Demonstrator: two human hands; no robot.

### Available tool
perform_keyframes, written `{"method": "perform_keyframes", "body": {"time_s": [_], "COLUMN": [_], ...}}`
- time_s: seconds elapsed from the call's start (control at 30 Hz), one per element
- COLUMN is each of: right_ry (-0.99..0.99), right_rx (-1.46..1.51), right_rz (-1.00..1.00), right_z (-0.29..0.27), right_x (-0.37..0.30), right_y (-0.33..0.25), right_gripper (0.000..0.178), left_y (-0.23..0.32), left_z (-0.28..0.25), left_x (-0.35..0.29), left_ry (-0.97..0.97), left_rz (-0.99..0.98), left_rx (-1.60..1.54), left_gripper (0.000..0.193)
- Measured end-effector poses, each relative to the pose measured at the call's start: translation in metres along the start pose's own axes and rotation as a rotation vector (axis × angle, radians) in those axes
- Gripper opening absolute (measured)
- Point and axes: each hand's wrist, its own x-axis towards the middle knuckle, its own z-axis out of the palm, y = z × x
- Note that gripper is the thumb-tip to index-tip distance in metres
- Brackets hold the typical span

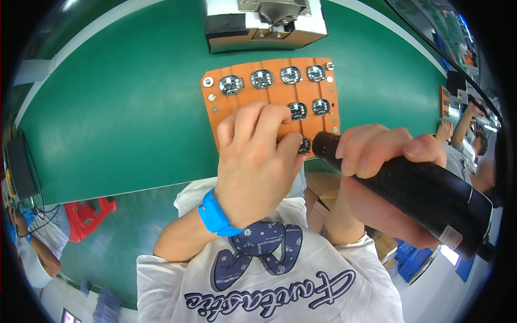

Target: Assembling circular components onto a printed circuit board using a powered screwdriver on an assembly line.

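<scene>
An orange fixture board lies on the bench before me, with several round, dark, shiny parts like small circuit modules set in rows. My left hand, a blue band on its wrist, rests over the board's near left half with the fingers bent down. Its thumb sits against a near-row round part; what lies under the fingertips is hidden. A black electric screwdriver is gripped in my right hand, tilted so its nose points left beside that same part. The bit's tip cannot be made out.
The bench top is green. Behind the board stands a box-like device with metal parts. A red stool is at lower left, and cardboard boxes lie below the bench edge. Other people work at far left and right.
</scene>
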Motion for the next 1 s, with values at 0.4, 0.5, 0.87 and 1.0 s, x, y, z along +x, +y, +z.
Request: {"method": "perform_keyframes", "body": {"time_s": [0.4, 0.5, 0.87, 1.0], "right_ry": [-0.289, -0.275, 0.298, 0.023], "right_rx": [0.216, 0.152, -0.147, -0.259], "right_rz": [-0.147, -0.225, -0.071, -0.225], "right_z": [-0.017, 0.000, 0.092, 0.052], "right_x": [0.111, 0.128, 0.155, 0.144], "right_y": [-0.028, -0.028, -0.003, 0.015], "right_gripper": [0.062, 0.046, 0.020, 0.021], "left_y": [0.006, 0.013, -0.004, -0.005], "left_z": [-0.005, -0.008, -0.017, -0.026], "left_x": [-0.010, -0.018, -0.011, -0.014], "left_ry": [0.009, -0.080, -0.055, -0.045], "left_rz": [0.048, 0.094, 0.085, 0.025], "left_rx": [0.088, 0.173, 0.122, 0.111], "left_gripper": [0.051, 0.048, 0.041, 0.051]}}
